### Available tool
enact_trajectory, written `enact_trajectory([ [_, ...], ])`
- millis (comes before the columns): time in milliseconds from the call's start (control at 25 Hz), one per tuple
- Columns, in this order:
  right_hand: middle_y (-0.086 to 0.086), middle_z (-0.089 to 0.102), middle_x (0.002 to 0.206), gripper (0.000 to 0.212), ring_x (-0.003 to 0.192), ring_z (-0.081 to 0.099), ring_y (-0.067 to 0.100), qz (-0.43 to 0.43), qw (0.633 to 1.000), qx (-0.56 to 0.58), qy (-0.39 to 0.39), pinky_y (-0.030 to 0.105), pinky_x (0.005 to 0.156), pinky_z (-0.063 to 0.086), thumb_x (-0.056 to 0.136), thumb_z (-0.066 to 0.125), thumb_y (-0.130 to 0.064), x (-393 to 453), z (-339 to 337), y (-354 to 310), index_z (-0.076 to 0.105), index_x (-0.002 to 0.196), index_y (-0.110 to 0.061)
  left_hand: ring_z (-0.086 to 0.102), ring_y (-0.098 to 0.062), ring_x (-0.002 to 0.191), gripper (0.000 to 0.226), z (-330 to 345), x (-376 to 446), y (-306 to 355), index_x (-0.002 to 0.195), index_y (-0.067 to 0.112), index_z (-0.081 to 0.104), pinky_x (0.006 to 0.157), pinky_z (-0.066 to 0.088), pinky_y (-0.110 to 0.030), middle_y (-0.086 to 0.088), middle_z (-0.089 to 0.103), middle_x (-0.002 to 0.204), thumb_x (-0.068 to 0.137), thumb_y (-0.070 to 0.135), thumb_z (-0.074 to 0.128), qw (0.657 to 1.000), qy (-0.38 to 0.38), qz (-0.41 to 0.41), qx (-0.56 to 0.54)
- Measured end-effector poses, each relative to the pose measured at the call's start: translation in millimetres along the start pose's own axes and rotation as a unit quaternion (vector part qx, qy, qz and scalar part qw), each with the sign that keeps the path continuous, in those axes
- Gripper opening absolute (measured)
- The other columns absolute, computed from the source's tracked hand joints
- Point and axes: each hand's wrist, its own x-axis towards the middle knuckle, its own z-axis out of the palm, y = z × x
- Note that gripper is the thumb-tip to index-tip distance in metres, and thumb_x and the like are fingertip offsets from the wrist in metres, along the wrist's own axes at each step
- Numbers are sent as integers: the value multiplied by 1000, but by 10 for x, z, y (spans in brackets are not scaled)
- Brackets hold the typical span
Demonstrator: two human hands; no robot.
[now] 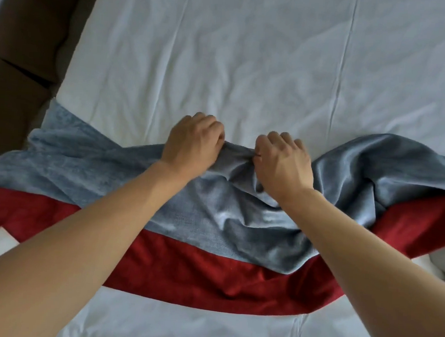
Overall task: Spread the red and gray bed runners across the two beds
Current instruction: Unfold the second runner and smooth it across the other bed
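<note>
- Fingers of the left hand [193, 142] and the right hand [282, 162] were curled tight on the far edge of the gray bed runner [90, 164], pinching a bunched fold between them near the frame's centre.
- The gray bed runner lay across the white bed sheet [250, 59] from nine to three o'clock, flat toward nine, rumpled and heaped toward three.
- The red bed runner [182, 273] lay under it toward six o'clock, partly covered.
- Likely risk: pulling the fold outward could drag the red bed runner askew, since the two cloths overlapped.
- The heap toward three o'clock might stay creased if only the middle were tugged.
- A brown headboard or floor [28, 36] showed at ten o'clock; which, I could not tell.
</note>
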Motion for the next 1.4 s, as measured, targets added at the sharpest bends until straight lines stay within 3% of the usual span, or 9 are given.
enact_trajectory([
  [160, 3, 66, 89, 27, 87, 56, 27, -52, 993, 41, -94, 39, 83, 39, 89, 54, -29, -142, 114, -63, 71, 74, -13, 53, -22, 69, 19, 179, -413, 134, 71, 11, 67, 65, 44, -37, -3, 59, 71, 87, 18, 59, 991, -60, 114, -34],
  [280, 3, 67, 93, 34, 86, 55, 25, 38, 993, 100, -40, 38, 85, 40, 94, 49, -29, -14, 148, -54, 71, 76, -11, 55, -17, 77, 17, 156, -391, -248, 81, 14, 68, 76, 46, -34, 2, 63, 82, 92, 23, 58, 991, -52, -53, -108],
  [400, 4, 59, 119, 28, 108, 52, 26, -21, 991, 59, -117, 39, 98, 38, 91, 58, -36, 119, 206, -127, 73, 101, -14, 57, -21, 99, 34, 103, -303, -699, 109, 20, 66, 88, 42, -37, 2, 65, 106, 83, 41, 63, 981, -190, -25, 24],
  [600, 4, 56, 128, 20, 114, 50, 25, -142, 972, 17, -186, 38, 104, 34, 82, 60, -21, -86, 416, -460, 76, 91, -16, 52, -14, 91, 39, -36, -442, -732, 94, 26, 64, 96, 35, -34, 9, 59, 92, 79, 60, 53, 909, -400, 89, 71],
  [800, 1, 62, 105, 15, 96, 55, 24, -115, 981, 42, -149, 36, 93, 40, 83, 55, -17, -6, 358, -321, 69, 91, -15, 54, -13, 77, 11, -173, -326, -714, 73, 29, 56, 92, 41, -34, 6, 62, 78, 82, 36, 57, 792, -610, 15, 22],
  [960, 1, 67, 108, 28, 102, 61, 25, -54, 950, 140, -272, 36, 91, 44, 86, 51, -28, 0, 266, -467, 64, 111, -23, 54, -13, 71, 14, -329, 77, -957, 79, 27, 50, 63, 43, -31, 5, 59, 79, 89, 22, 59, 903, -408, -69, -112],
  [1120, 8, 67, 104, 24, 98, 61, 33, 56, 976, 130, -164, 37, 78, 45, 86, 50, -17, 185, 201, -346, 64, 105, -16, 55, -19, 67, 9, -325, 28, -1068, 85, 23, 51, 58, 39, -32, 6, 58, 75, 93, 24, 54, 983, -141, -50, -102],
  [1280, 8, 59, 104, 17, 98, 53, 29, 45, 994, -5, -98, 38, 81, 39, 89, 49, -13, 436, 163, -27, 63, 98, -10, 63, -19, 83, 22, -57, -281, -1282, 109, 25, 60, 71, 48, -33, 9, 68, 93, 98, 18, 42, 970, -156, -129, -132],
  [1400, 5, 64, 103, 27, 97, 57, 29, 74, 980, 134, -127, 37, 81, 39, 98, 40, -25, 401, 230, -121, 64, 107, -14, 63, -18, 94, 32, -36, -346, -1551, 116, 32, 59, 85, 49, -35, 9, 70, 107, 89, 16, 54, 957, -241, -148, -71],
])
